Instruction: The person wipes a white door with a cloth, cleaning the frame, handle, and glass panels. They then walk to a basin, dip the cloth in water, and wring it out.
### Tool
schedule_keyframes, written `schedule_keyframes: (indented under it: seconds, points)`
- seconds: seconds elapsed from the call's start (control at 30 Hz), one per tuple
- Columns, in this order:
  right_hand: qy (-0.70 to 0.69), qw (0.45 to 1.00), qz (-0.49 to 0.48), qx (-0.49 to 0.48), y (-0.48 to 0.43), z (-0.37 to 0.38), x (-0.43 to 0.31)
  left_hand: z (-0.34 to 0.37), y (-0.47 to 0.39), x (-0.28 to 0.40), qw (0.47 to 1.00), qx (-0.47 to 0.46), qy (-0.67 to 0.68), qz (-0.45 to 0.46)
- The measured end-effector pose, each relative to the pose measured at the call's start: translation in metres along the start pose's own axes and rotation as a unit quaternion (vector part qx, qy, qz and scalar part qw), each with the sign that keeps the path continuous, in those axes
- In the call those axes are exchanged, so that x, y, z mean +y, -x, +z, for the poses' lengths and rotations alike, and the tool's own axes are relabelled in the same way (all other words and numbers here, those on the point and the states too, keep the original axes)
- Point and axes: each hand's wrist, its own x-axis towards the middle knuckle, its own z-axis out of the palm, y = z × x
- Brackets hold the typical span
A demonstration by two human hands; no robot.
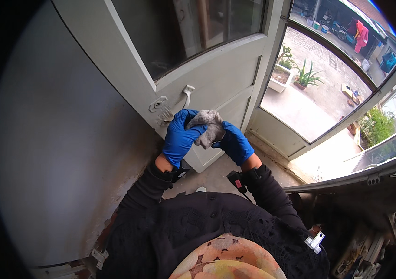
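Observation:
Both hands wear blue gloves and meet in front of a white door panel. A crumpled grey cloth is between them. My left hand grips the cloth's left side with thumb and fingers, and my right hand pinches its right edge. Just above the cloth is a white door handle, partly behind my left hand. To its left a keyhole plate sits on the door, whose paint is worn below the plate. Dark glass fills the door's upper part.
A grey wall runs close along the left. At the right, a framed glass pane shows a courtyard with a white planter and a potted plant. Piled items lie in shadow at the lower right.

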Motion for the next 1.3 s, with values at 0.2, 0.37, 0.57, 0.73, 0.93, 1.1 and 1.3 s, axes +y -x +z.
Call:
schedule_keyframes:
  seconds: [0.2,0.37,0.57,0.73,0.93,1.1,1.3]
  points:
    - [0.085,0.984,-0.142,0.072,-0.013,0.0,0.008,0.009,0.002,-0.001,0.971,0.011,-0.194,0.142]
    - [0.097,0.955,-0.267,0.08,-0.015,0.008,0.018,0.025,0.004,0.0,0.904,0.025,-0.333,0.266]
    - [0.188,0.953,-0.234,0.053,-0.001,0.02,0.018,0.027,-0.005,0.001,0.901,0.003,-0.356,0.249]
    - [0.061,0.969,-0.219,0.092,-0.009,0.007,0.013,0.033,-0.006,-0.001,0.973,-0.106,-0.163,0.123]
    - [-0.061,0.967,-0.229,0.098,-0.033,-0.06,-0.009,0.006,-0.019,-0.006,0.885,0.067,-0.389,0.247]
    - [-0.247,0.924,-0.189,0.221,-0.045,-0.132,-0.001,0.011,-0.005,-0.018,0.81,0.066,-0.508,0.287]
    - [-0.208,0.926,-0.124,0.289,-0.044,-0.18,-0.012,0.001,-0.01,-0.031,0.845,0.079,-0.47,0.242]
